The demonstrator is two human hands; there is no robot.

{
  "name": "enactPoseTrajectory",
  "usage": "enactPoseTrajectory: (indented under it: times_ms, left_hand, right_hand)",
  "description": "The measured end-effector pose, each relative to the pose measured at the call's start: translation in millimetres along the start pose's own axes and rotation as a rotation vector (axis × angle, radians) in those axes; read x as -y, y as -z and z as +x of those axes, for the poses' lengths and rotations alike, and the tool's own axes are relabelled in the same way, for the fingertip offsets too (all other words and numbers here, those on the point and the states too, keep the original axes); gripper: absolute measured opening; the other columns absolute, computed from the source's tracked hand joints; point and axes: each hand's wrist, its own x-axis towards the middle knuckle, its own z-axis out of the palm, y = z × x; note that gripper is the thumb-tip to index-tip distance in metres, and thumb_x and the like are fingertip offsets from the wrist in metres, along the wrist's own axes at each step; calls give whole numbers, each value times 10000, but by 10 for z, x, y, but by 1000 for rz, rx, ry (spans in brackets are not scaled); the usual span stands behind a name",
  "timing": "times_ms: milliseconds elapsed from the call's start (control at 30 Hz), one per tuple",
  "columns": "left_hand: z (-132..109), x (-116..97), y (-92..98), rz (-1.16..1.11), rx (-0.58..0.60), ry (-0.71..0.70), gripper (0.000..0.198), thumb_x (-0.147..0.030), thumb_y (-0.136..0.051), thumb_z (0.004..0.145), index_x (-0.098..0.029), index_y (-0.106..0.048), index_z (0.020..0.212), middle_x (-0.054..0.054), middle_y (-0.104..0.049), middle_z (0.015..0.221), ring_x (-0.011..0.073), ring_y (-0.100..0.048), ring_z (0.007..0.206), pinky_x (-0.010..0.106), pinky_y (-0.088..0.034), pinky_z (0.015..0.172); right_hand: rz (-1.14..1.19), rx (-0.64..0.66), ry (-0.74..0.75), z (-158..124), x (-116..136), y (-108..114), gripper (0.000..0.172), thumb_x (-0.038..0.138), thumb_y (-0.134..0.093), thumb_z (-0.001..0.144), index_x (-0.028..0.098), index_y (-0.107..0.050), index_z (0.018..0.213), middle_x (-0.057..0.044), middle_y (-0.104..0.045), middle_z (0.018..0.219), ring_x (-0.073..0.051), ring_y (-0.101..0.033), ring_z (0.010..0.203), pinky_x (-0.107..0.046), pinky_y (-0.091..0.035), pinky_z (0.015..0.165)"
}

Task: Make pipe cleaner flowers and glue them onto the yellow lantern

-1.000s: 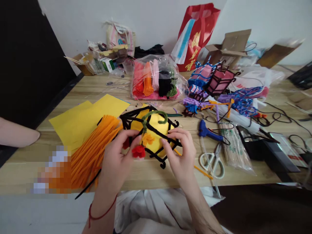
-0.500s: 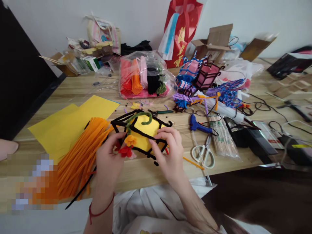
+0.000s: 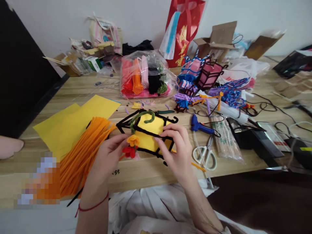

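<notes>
A small lantern (image 3: 145,140) with a black pipe-cleaner frame and yellow panels lies on its side between my hands. My right hand (image 3: 179,154) grips its near frame, thumb and fingers on the black edge. At the lantern's left end, my left hand (image 3: 103,159) pinches beside an orange flower (image 3: 133,140) and a red flower (image 3: 130,151), both of fuzzy pipe cleaner. The pinched spot is partly hidden by the fingers. A green curled pipe cleaner (image 3: 149,121) rises above the orange flower across the yellow panel.
Orange pipe cleaners (image 3: 85,156) and yellow sheets (image 3: 58,126) lie to the left. At the right are a blue glue gun (image 3: 201,125), white-handled scissors (image 3: 206,154) and packaged sticks (image 3: 225,138). Behind stand a bag of pipe cleaners (image 3: 148,76) and pink lanterns (image 3: 211,74). Another person's limb (image 3: 9,147) shows at left.
The lantern has shifted slightly right with my right hand. My left wrist has swung outward to the left, its fingers still at the flowers. The whole view has moved a little.
</notes>
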Motion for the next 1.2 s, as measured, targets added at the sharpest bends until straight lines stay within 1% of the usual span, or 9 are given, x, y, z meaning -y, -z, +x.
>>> enactPoseTrajectory:
  times_ms: [100, 267, 400, 600, 800, 867, 1000, 1100, 1200]
  left_hand:
    - [7, -5, -13, -75, 100, 62, 300, -452, -837, 662, -189, -747, 773, 47, -737, 722, 174, -673, 600, 253, -543, 531]
    - [-50, 10, -67, -140, 109, 82, 252, -399, -832, 673, -192, -744, 787, 24, -721, 680, 143, -632, 530, 229, -511, 489]
    - [-106, 46, -128, -90, 29, 62, 188, -327, -795, 716, -196, -742, 840, 18, -734, 743, 149, -651, 597, 228, -526, 538]
    - [-123, 69, -246, 33, -134, -155, 131, -294, -762, 730, -196, -738, 814, 26, -753, 807, 180, -692, 758, 242, -557, 683]
    - [-136, 23, -254, 131, -96, -177, 226, -411, -665, 852, -217, -762, 913, 5, -710, 676, 148, -625, 551, 238, -507, 515]
    - [-156, 14, -239, 198, -54, -254, 212, -397, -630, 898, -242, -765, 952, 13, -734, 759, 151, -655, 611, 237, -514, 547]
    - [-210, -46, -235, 445, -27, -544, 140, -262, -637, 917, -269, -729, 1023, 21, -751, 993, 184, -694, 910, 275, -540, 788]
    - [-238, -114, -244, 663, -55, -739, 158, -193, -598, 937, -249, -689, 1054, 18, -749, 954, 189, -675, 910, 325, -493, 885]
    - [-222, -131, -230, 849, -42, -829, 198, -174, -551, 954, -235, -675, 1096, 22, -747, 893, 201, -663, 845, 376, -446, 929]
  right_hand:
    - [-37, 33, 70, 47, -4, 88, 134, 155, -667, 915, 226, -593, 1001, -83, -631, 1061, -232, -635, 1020, -422, -533, 895]
    - [-91, 57, 177, 86, 16, 197, 170, 119, -687, 898, 194, -588, 1014, -104, -640, 1051, -232, -622, 999, -415, -531, 871]
    - [-114, 40, 224, 90, 32, 255, 193, 108, -693, 892, 188, -592, 1035, -112, -646, 1044, -237, -627, 987, -418, -543, 847]
    - [-121, 3, 261, 67, 23, 287, 225, 120, -701, 885, 218, -601, 1062, -100, -646, 1049, -246, -632, 985, -435, -553, 852]
    - [-47, -34, 131, 11, -98, 206, 169, 145, -686, 897, 225, -608, 1023, -88, -632, 1049, -234, -638, 975, -403, -543, 827]
    - [-10, -61, 104, -18, -186, 152, 149, 169, -680, 903, 240, -596, 1003, -77, -628, 1046, -235, -630, 979, -410, -540, 832]
    - [20, -42, 40, -100, -362, 23, 129, 190, -662, 915, 241, -568, 990, -78, -621, 1087, -236, -606, 1037, -428, -527, 876]
    - [16, 4, 17, -175, -422, -94, 91, 207, -646, 931, 236, -576, 982, -78, -620, 1097, -239, -604, 1059, -442, -521, 901]
    - [27, 62, -3, -232, -432, -202, 83, 232, -649, 932, 227, -588, 989, -72, -635, 1058, -230, -630, 1028, -415, -542, 883]
